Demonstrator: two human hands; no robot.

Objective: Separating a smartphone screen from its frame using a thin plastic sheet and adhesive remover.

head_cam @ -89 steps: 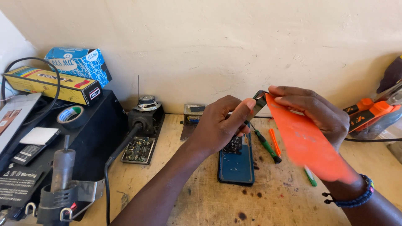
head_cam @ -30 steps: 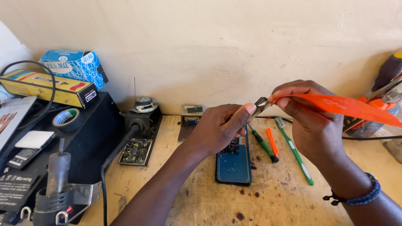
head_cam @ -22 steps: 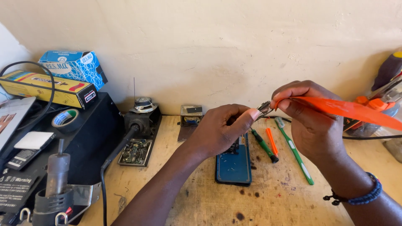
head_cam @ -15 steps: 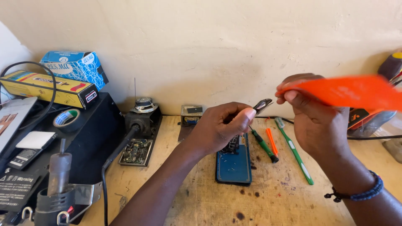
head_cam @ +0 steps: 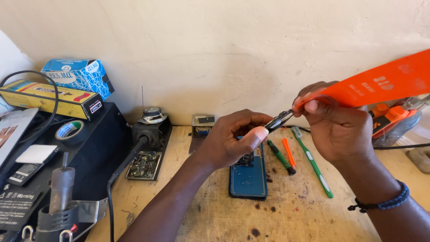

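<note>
Surface (head_cam: 215,219): the phone (head_cam: 248,177) lies near you, face down.
Left hand (head_cam: 235,141): you pinch a small part (head_cam: 278,120) above the phone.
Right hand (head_cam: 338,123): you pinch an orange strip (head_cam: 380,85), its tip touching the part.
Right: a toothbrush (head_cam: 313,163).

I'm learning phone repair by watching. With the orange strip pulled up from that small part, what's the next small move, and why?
Probably keep peeling gently. The left hand pinches the small part while the right hand pulls the orange strip up and away; its end looks still attached, above the open phone.
</note>
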